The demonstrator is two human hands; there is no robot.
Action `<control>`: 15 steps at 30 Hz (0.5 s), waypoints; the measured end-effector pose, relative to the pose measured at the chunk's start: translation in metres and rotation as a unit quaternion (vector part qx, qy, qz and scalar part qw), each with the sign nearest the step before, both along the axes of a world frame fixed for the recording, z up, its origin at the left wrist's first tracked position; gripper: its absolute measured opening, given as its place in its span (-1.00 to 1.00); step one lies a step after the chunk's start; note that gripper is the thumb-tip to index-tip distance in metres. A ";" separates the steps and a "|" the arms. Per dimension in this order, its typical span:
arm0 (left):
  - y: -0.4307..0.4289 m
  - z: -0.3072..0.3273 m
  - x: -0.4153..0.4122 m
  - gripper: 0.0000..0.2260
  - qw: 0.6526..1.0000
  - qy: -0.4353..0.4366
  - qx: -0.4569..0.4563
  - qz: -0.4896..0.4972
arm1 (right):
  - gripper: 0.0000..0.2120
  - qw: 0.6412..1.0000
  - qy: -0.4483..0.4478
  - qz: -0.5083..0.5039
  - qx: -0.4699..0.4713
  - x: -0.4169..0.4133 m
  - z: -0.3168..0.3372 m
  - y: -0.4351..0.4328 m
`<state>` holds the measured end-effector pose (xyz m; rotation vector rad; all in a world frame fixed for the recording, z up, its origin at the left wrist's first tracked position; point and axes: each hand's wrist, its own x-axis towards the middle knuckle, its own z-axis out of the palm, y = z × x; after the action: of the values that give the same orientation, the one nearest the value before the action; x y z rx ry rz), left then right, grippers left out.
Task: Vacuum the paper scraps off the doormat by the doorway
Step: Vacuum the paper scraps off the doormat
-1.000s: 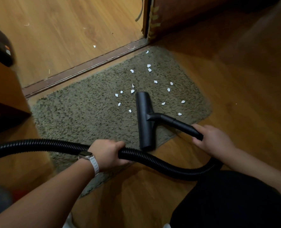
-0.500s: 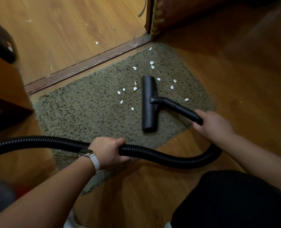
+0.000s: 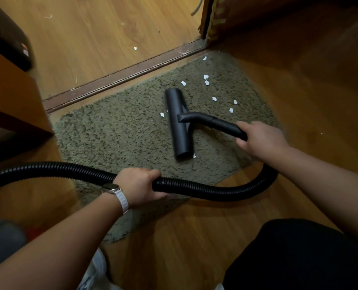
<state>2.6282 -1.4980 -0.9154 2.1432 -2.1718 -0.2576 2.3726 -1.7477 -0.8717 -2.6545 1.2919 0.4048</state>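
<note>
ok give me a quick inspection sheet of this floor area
surface: shaggy doormat on wooden floor, against the threshold strip
job's things: black vacuum head rests on the mat; white paper scraps lie mostly to its far right, one at its near end
clutter: one scrap and wisps beyond the threshold
hands: left hand grips the hose; right hand grips the wand
cables: no cord seen; ribbed hose loops from the left edge to the wand
surroundings: door frame at top, wooden furniture at left
</note>
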 end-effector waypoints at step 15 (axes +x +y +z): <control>-0.011 0.035 0.036 -0.56 0.997 -0.016 0.072 0.009 | -0.72 0.999 0.012 0.043 0.020 0.059 0.010 0.001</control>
<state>2.6638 -1.5086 -0.8803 2.2555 -2.2147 -0.3931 2.4318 -1.7463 -0.8617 -2.6867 1.1681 0.4710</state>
